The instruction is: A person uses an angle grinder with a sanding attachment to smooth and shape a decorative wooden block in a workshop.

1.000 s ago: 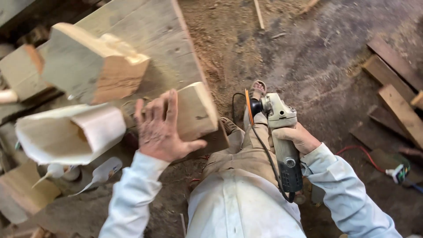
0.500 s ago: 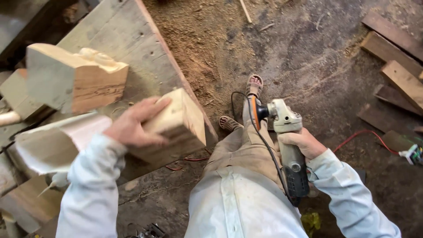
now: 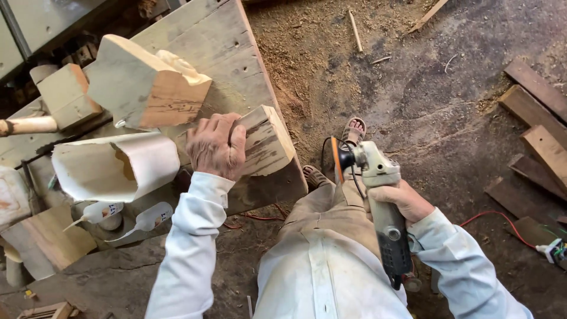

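Pale streaked wood block point(image 3: 266, 142), grey-black grinder point(image 3: 384, 207) with orange disc point(image 3: 336, 158).

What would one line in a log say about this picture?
left hand: grips wood block on workbench | right hand: holds angle grinder away from wood

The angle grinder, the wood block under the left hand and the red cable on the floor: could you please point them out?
angle grinder point(image 3: 378, 171): head view, pale gear housing.
wood block point(image 3: 269, 142): head view, its end face.
red cable point(image 3: 502, 215): head view, mid-run.

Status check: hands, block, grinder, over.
Left hand gripping wood block on bench. Right hand holding angle grinder, clear of wood. Carved pieces alongside.
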